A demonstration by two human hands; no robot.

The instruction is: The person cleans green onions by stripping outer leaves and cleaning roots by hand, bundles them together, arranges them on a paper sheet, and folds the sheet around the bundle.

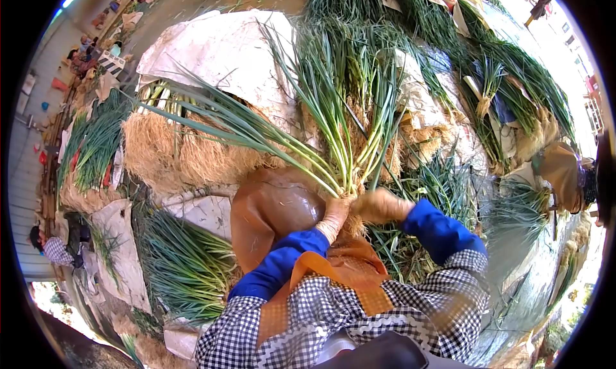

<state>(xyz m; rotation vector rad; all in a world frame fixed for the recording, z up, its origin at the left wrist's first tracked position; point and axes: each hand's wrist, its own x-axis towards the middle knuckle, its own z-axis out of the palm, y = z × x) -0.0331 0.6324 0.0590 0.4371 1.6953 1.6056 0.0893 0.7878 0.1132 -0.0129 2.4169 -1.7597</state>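
At far left, a person [58,250] in checkered clothing is near a pale ribbed wall [20,205].

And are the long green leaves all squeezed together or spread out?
Spread out. From the left hand, the green leaves fan apart, some leaning far left and others pointing up.

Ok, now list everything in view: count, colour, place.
Bunch: one, green, pale base, left hand
Leafy piles: several, green, all around
Roots: many, tan, on bunches
Cloth: one, white, upper left
Sheets: several, pale, among piles
Other people: several, mixed, side edges
Apron: one, orange-brown, lap
Top: one, black-white check, bottom
Sleeves: two, blue, forearms
Left hand: one, bare, bunch's base
Right hand: one, bare, blurred, beside bunch
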